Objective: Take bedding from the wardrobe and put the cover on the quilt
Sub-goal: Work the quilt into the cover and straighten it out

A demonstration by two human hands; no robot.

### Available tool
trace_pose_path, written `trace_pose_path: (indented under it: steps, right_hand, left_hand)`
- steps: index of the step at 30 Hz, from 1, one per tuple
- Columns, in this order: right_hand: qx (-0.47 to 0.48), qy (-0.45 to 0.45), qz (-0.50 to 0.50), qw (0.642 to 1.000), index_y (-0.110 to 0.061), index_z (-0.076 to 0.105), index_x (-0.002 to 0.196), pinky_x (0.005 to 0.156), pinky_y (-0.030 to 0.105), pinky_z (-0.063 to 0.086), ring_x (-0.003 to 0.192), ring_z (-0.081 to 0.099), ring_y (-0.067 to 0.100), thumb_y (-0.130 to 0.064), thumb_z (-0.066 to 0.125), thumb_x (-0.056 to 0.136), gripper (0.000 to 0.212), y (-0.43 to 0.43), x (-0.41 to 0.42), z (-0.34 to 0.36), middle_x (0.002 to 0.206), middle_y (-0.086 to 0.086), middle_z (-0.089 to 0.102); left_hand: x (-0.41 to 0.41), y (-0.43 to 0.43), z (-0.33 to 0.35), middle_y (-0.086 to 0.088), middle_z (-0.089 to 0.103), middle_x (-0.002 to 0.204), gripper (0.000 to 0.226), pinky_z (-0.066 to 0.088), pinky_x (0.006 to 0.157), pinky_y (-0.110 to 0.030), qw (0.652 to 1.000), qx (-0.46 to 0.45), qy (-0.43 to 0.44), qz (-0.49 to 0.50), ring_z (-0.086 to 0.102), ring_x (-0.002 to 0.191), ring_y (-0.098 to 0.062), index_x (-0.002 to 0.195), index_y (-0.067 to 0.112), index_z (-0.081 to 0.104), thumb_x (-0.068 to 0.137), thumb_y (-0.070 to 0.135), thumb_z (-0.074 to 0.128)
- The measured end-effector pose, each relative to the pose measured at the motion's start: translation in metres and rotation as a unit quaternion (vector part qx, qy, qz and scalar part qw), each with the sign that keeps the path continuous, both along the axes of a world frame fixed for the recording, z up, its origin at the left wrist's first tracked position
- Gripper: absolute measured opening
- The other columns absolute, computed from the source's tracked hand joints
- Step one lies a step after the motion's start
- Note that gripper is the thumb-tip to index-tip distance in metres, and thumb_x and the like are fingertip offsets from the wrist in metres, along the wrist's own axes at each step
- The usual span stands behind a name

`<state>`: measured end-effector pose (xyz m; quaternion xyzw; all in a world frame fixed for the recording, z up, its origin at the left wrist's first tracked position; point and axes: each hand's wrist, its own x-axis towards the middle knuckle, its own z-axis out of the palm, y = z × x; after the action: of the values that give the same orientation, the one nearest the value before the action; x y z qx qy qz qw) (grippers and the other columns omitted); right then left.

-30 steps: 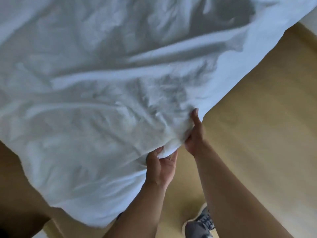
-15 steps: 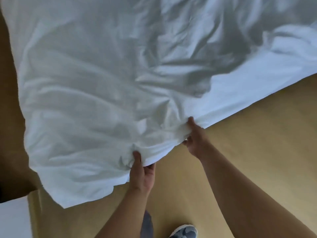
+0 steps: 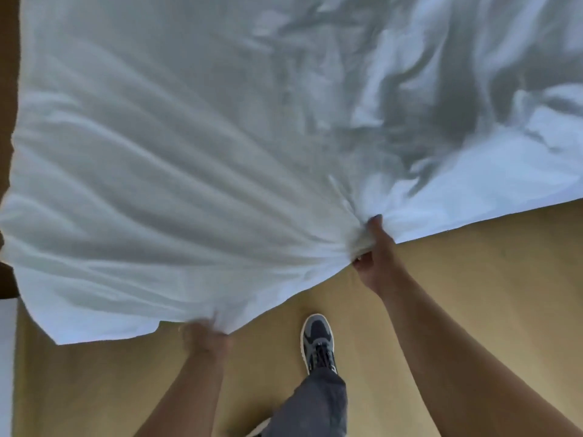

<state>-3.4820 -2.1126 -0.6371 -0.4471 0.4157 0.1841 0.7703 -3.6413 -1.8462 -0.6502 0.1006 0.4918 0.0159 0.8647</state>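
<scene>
Gripping white cover (image 3: 189,184): right hand (image 3: 377,257) clenched on a bunched fold at its near edge, creases fanning left from the fist. Left hand (image 3: 206,335), motion-blurred, holds the near-left edge, fingers under cloth. Cover soft, wrinkled, spread wide over smooth tan floor (image 3: 473,294). Grey laced sneaker (image 3: 317,339) near, between arms.
</scene>
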Motion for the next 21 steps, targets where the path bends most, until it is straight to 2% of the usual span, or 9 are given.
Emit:
trace_pose_path:
  steps: [1,2,4,7,11,14,16,17,21]
  right_hand:
    - [0.029,-0.028,-0.026,0.999,-0.018,0.069,0.124,0.101,0.047,0.053,0.115,0.069,0.028,-0.062,0.069,0.085,0.060,-0.013,0.012,0.007,0.124,0.006,0.072]
    - [0.062,-0.046,-0.064,0.995,-0.019,0.070,0.124,0.100,0.046,0.054,0.114,0.069,0.027,-0.064,0.072,0.081,0.062,-0.025,0.026,0.015,0.123,0.004,0.072]
    - [0.047,-0.044,-0.090,0.994,-0.021,0.072,0.118,0.088,0.039,0.059,0.104,0.073,0.021,-0.059,0.076,0.081,0.053,-0.040,0.045,0.023,0.116,-0.001,0.075]
    - [-0.071,0.009,-0.006,0.997,-0.019,0.068,0.111,0.070,0.031,0.060,0.086,0.073,0.016,-0.056,0.069,0.088,0.043,-0.038,0.036,0.017,0.107,-0.001,0.075]
    - [-0.005,-0.003,0.061,0.998,-0.012,0.062,0.132,0.107,0.049,0.049,0.119,0.065,0.026,-0.051,0.067,0.091,0.057,-0.066,0.031,0.027,0.128,0.005,0.068]
    - [0.091,-0.091,-0.063,0.990,-0.019,0.064,0.132,0.109,0.048,0.045,0.123,0.063,0.027,-0.066,0.068,0.082,0.069,-0.137,0.055,0.052,0.132,0.003,0.066]
    - [0.097,-0.121,-0.143,0.977,-0.021,0.070,0.127,0.101,0.047,0.052,0.118,0.067,0.026,-0.072,0.070,0.077,0.073,-0.197,0.090,0.066,0.130,0.002,0.068]
    - [0.089,-0.133,-0.130,0.979,-0.021,0.073,0.124,0.098,0.046,0.054,0.116,0.068,0.026,-0.071,0.071,0.077,0.069,-0.221,0.112,0.072,0.128,0.002,0.070]
    - [0.026,-0.085,-0.037,0.995,-0.004,0.055,0.140,0.101,0.041,0.053,0.111,0.065,0.024,-0.026,0.059,0.101,0.045,-0.253,0.168,0.061,0.115,0.010,0.067]
  left_hand:
    - [0.015,-0.007,0.007,-0.030,0.071,0.109,0.053,0.048,0.099,-0.055,0.995,-0.035,-0.032,0.086,0.050,0.132,-0.047,0.139,-0.007,0.051,0.103,0.024,0.027]
    - [0.032,-0.018,0.016,-0.015,0.072,0.120,0.066,0.045,0.102,-0.056,0.989,-0.021,-0.020,0.146,0.050,0.134,-0.044,0.142,0.017,0.057,0.085,0.050,0.052]
    - [0.072,-0.058,0.041,-0.004,0.072,0.124,0.066,0.042,0.106,-0.061,0.986,0.029,-0.060,0.156,0.063,0.122,-0.039,0.125,0.038,0.069,0.081,0.082,0.047]
    - [0.122,-0.141,0.069,0.000,0.065,0.137,0.063,0.043,0.111,-0.054,0.993,0.066,-0.096,-0.009,0.062,0.126,-0.027,0.136,0.034,0.063,0.087,0.074,0.057]
    - [0.144,-0.184,0.059,-0.002,0.062,0.140,0.051,0.049,0.106,-0.041,0.988,0.146,0.020,-0.043,0.065,0.118,-0.018,0.144,0.023,0.052,0.102,0.051,0.048]
    - [0.149,-0.186,0.056,0.002,0.061,0.141,0.053,0.047,0.109,-0.044,0.980,0.184,0.079,0.010,0.064,0.117,-0.018,0.145,0.026,0.049,0.102,0.056,0.045]
    - [0.155,-0.211,0.056,0.005,0.062,0.139,0.061,0.046,0.110,-0.042,0.984,0.165,0.068,0.002,0.062,0.121,-0.018,0.141,0.030,0.054,0.096,0.069,0.042]
    - [0.159,-0.231,0.059,0.005,0.063,0.137,0.065,0.046,0.109,-0.041,0.987,0.145,0.060,-0.015,0.061,0.123,-0.018,0.139,0.033,0.056,0.091,0.075,0.046]
    - [0.204,-0.339,0.087,0.001,0.063,0.134,0.074,0.044,0.108,-0.041,0.994,0.062,0.018,-0.092,0.059,0.125,-0.019,0.129,0.029,0.067,0.067,0.067,0.080]
